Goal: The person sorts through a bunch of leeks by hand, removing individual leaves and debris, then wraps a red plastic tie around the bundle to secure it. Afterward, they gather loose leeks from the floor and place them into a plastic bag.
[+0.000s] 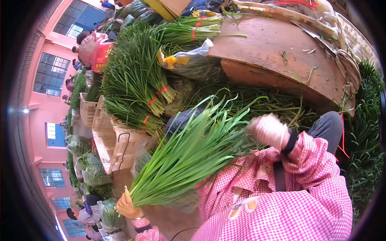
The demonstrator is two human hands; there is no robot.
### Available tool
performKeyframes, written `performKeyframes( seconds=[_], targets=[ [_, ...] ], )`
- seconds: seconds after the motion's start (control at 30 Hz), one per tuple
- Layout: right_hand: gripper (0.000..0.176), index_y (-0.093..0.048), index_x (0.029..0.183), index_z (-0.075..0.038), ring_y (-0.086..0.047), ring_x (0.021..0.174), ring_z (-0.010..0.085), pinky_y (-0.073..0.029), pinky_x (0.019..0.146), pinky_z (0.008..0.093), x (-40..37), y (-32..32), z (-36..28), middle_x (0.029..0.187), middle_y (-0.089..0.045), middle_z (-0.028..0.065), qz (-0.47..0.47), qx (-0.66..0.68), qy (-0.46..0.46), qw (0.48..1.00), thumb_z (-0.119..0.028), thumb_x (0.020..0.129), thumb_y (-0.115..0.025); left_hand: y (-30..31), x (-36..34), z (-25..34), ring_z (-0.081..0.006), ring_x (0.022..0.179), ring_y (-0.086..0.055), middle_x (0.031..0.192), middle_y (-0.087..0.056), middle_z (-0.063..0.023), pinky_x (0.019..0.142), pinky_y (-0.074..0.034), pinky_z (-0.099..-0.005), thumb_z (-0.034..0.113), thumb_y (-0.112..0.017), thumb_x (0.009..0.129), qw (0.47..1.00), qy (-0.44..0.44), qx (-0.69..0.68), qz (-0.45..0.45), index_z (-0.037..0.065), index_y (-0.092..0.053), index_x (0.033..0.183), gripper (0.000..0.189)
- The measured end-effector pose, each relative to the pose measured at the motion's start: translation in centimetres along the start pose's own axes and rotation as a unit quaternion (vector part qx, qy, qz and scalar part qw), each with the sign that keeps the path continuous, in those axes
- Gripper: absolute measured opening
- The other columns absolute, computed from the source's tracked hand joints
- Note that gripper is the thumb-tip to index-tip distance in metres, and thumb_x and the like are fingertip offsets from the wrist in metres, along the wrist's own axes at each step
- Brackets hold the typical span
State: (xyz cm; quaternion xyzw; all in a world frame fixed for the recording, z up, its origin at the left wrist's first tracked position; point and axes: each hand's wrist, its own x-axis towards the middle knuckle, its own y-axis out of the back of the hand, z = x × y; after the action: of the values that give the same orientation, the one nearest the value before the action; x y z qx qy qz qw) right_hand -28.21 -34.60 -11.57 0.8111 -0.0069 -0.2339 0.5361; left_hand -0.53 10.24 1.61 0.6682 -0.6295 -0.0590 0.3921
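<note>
My left hand point(126, 205), gloved, is closed around the pale stem ends of a loose bunch of garlic chives point(185, 156). The long green leaves fan out up and to the right across my front. Close to the leaf tips is my right hand point(267, 130), in a pale glove and blurred by motion; its fingers do not show clearly. Bundles of chives tied with red bands point(136, 72) are stacked beyond the bunch. More tied chives point(201, 30) lie by the wooden board.
A curved wooden board point(277, 52) with leaf scraps stands at the upper right. Loose leaves point(257, 100) lie below it. Plastic crates point(116, 140) are at the left. Green plants point(366, 140) line the right edge. Other people point(90, 48) work at the far left.
</note>
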Motion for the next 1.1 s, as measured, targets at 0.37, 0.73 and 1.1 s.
performKeyframes(
  seconds=[0.37, 0.73, 1.1],
  targets=[
    [0.018, -0.06, 0.089, -0.008, -0.061, 0.079, 0.0294, -0.049, 0.067, 0.0385, 4.9, 2.9, -4.6, 0.082, -0.06, 0.0102, 0.341, 0.15, 0.124, 0.92, -0.017, 0.074, -0.062, 0.1, 0.9, 0.5, -0.0222, 0.075, -0.057, 0.087, -0.06, -0.0043, 0.065, -0.042, -0.0361, 0.031, -0.058, 0.084, 1.0, -0.003, -0.007, 0.001, 0.007, -0.057, 0.106, 0.033],
    [0.012, -0.06, 0.08, -0.002, -0.056, 0.062, 0.0224, -0.045, 0.059, 0.0323, 5.7, -0.1, -0.3, 0.066, -0.058, 0.0065, 0.413, 0.388, -0.038, 0.823, -0.01, 0.073, -0.066, -0.3, 1.9, 1.5, -0.0235, 0.071, -0.058, 0.083, -0.061, -0.0047, 0.06, -0.042, -0.0372, 0.035, -0.058, 0.082, 0.999, 0.015, -0.017, -0.022, 0.009, -0.061, 0.11, 0.039],
    [0.032, -0.059, 0.111, -0.011, -0.06, 0.072, 0.0168, -0.051, 0.062, 0.027, 3.2, 5.4, -2.5, 0.119, -0.054, 0.0068, 0.504, 0.371, 0.14, 0.767, -0.001, 0.08, -0.057, -0.7, 1.5, 1.6, -0.0236, 0.071, -0.058, 0.083, -0.061, -0.0042, 0.06, -0.042, -0.037, 0.037, -0.057, 0.082, 1.0, 0.014, -0.018, -0.02, 0.009, -0.061, 0.109, 0.039]
  ],
)
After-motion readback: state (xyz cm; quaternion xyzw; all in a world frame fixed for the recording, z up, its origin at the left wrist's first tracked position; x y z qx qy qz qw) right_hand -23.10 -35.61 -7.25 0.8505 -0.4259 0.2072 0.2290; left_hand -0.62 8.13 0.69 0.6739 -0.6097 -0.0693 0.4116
